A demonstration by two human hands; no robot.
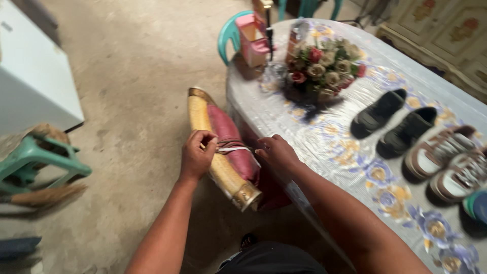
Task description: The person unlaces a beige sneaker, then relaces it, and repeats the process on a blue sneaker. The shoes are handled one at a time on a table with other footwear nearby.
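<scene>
**Both hands at a cord on a chair back**

The left hand (pixel 197 152) is pinched closed on a pale cord (pixel 234 149) that crosses the red padded chair back (pixel 231 142) with its gold frame (pixel 219 167). The right hand (pixel 276 151) rests curled at the cord's other end, at the table edge; whether it grips the cord cannot be told.

Further up the table, a basket (pixel 304 95) holds artificial roses (pixel 324 66). Behind it stand a pink box-shaped holder (pixel 252 38) and a tall packet (pixel 296 38); what is in them is not visible.

The table (pixel 355 152) wears a glossy floral cover. Two black shoes (pixel 393 122) and two brown-and-white shoes (pixel 446 162) stand along its right side.

The floor (pixel 137 76) is bare concrete. A white cabinet (pixel 30 76) and a green stool (pixel 40 160) sit at the left, well apart from the chair, with open floor between. A teal chair (pixel 229 33) stands at the table's far end.
</scene>
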